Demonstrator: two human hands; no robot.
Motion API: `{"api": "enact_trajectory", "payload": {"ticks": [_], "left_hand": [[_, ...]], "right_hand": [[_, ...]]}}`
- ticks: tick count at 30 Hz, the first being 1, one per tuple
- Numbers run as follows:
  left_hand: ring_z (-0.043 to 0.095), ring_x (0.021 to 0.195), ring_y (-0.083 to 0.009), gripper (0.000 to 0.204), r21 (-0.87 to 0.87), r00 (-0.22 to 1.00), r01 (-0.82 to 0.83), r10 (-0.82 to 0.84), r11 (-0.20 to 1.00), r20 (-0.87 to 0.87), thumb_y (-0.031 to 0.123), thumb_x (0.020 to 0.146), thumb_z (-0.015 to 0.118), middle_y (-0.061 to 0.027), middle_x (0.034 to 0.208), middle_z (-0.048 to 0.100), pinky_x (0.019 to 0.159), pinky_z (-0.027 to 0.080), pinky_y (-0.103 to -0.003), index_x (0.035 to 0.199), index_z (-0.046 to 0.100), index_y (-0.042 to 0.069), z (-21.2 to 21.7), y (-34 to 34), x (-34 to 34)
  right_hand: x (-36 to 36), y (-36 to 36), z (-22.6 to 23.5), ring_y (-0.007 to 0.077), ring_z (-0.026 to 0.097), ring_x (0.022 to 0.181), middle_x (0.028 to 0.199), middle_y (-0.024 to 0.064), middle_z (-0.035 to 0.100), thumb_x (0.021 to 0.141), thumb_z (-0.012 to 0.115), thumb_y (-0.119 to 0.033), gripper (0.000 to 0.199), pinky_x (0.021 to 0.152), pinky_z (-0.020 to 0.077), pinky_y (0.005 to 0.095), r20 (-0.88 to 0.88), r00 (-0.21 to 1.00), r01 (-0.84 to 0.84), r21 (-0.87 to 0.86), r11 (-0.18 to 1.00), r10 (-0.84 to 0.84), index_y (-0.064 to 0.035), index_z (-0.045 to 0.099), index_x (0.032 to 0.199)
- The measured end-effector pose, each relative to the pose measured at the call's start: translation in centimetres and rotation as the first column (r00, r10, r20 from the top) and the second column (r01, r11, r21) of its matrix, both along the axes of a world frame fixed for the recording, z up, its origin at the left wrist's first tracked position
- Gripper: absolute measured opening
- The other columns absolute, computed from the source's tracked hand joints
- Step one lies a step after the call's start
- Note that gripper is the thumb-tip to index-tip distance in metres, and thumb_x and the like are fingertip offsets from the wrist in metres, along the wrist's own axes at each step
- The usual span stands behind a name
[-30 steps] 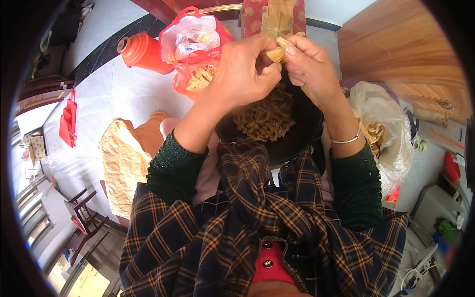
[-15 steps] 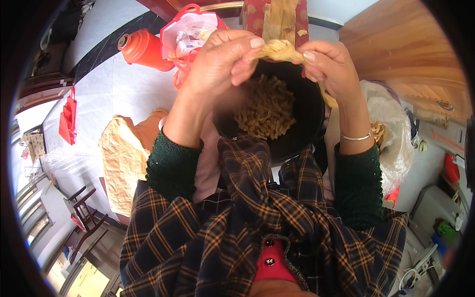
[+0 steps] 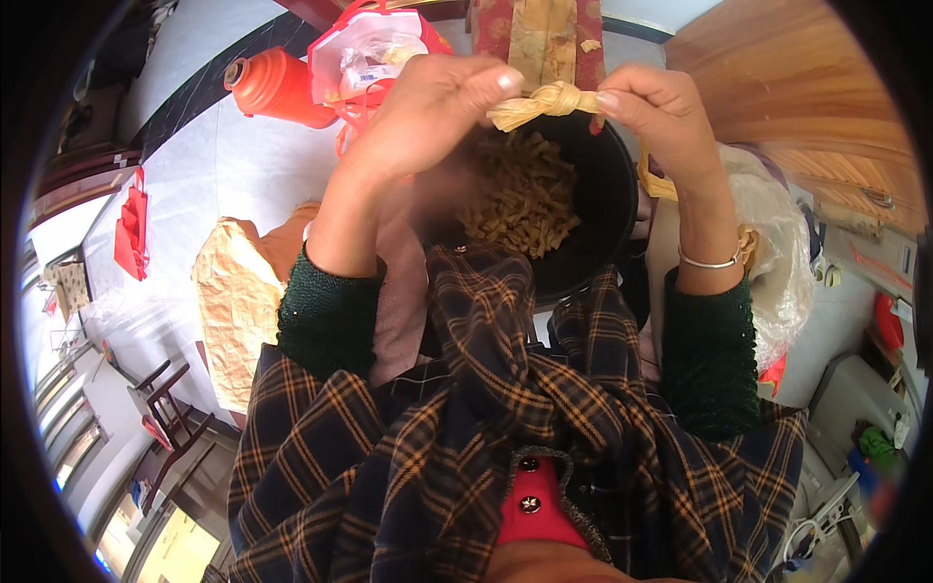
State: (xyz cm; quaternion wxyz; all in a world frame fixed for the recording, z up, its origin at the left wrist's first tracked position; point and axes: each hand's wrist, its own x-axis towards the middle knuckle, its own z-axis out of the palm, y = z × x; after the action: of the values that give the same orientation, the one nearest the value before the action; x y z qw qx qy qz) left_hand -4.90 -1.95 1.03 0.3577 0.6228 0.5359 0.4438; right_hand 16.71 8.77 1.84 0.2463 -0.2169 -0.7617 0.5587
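Observation:
A flat, pale yellow strip with a knot in it is held up over a dark round bowl. My right hand pinches it just right of the knot, thumb against fingertips. More yellow strip hangs below that hand, by the wrist with the silver bangle. At the short loose end on the left is my left hand, its thumb stretched out and apart from the strip; its other fingers are mostly hidden behind. Many short yellowish pieces lie heaped in the bowl.
Beyond the bowl is a red patterned surface with a wooden board. An orange flask and a red-and-white bag stand at the far left. Brown paper lies left, a clear plastic bag right. A wooden cabinet stands at far right.
The knot in the strip has become tighter and plainer. My left thumb has come off the strip's left end, which now shows loose. My right hand still pinches the other side.

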Motion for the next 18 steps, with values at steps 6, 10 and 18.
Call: {"api": "enact_trajectory", "payload": {"ticks": [6, 10, 18], "left_hand": [[0.055, 0.064, -0.0216, 0.022, 0.308, 0.839, 0.044, 0.133, 0.950, -0.528, 0.025, 0.089, 0.062, -0.0065, 0.072, 0.058, 0.060, 0.045, -0.033, 0.086, 0.059, 0.003, -0.9, 0.1, 3.1], [0.047, 0.056, -0.0104, 0.025, -0.183, 0.943, 0.241, -0.275, 0.953, -0.189, 0.026, 0.092, 0.060, -0.0013, 0.061, 0.049, 0.054, 0.040, -0.026, 0.082, 0.054, 0.005, -0.4, 0.3, 0.6], [0.063, 0.063, -0.0267, 0.018, 0.006, 0.862, -0.190, 0.170, 0.982, -0.477, 0.029, 0.088, 0.063, -0.0092, 0.066, 0.063, 0.057, 0.048, -0.036, 0.093, 0.064, 0.012, -2.7, 3.3, 0.3]], "right_hand": [[-0.9, -0.8, -1.3, 0.0036, 0.039, 0.057, 0.058, -0.0045, 0.045, 0.087, 0.064, -0.014, 0.018, 0.050, 0.0324, 0.0230, 0.100, 0.994, -0.044, 0.045, 0.998, 0.039, -0.0001, 0.061, 0.074], [0.4, -0.3, 0.0, 0.0041, 0.039, 0.056, 0.057, -0.0034, 0.045, 0.086, 0.064, -0.014, 0.018, 0.050, 0.0324, 0.0233, 0.143, 0.989, -0.052, 0.159, 0.986, 0.029, 0.0001, 0.062, 0.075], [-1.4, 2.5, -2.3, 0.0080, 0.053, 0.058, 0.057, 0.0016, 0.052, 0.088, 0.058, -0.017, 0.020, 0.055, 0.0425, 0.0262, 0.159, 0.972, 0.155, 0.119, 0.981, -0.173, 0.0010, 0.063, 0.080]]}}
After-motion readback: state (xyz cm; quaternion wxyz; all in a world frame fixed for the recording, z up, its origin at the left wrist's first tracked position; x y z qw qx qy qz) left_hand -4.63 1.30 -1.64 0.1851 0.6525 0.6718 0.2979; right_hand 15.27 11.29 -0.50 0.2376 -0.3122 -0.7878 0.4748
